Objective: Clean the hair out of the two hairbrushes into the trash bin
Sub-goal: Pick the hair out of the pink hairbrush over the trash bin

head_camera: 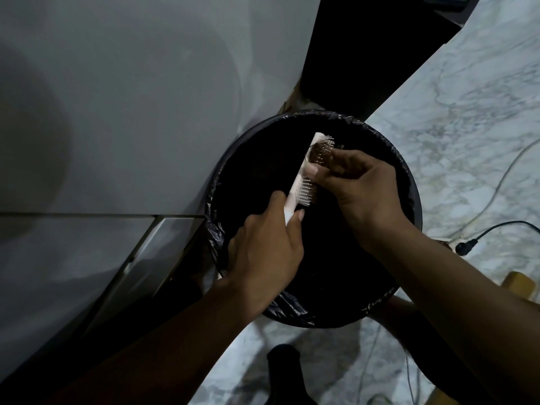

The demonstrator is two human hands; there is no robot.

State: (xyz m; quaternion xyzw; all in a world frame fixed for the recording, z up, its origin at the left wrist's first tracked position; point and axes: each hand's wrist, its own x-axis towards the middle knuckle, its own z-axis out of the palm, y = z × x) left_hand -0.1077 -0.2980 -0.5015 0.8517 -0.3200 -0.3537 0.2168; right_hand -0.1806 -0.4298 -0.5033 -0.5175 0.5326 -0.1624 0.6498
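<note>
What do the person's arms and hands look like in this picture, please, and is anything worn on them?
Both forearms are bare as far as the frame shows: no sleeves, gloves, watch or bracelets. The left hand and right hand show no rings that I can make out, though the light is dim. The visible fingernails are short and unpainted.

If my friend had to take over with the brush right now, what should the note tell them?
Left hand: gripping the handle of the white plastic hairbrush, held over the round bin with a black bag liner.
Right hand: pinching the brown clump of hair at the brush's far end.
Done: the bristles nearer the handle look clear.
Left: pull that clump free, drop it in the bin, then clean the second brush, which is not in view.
</note>
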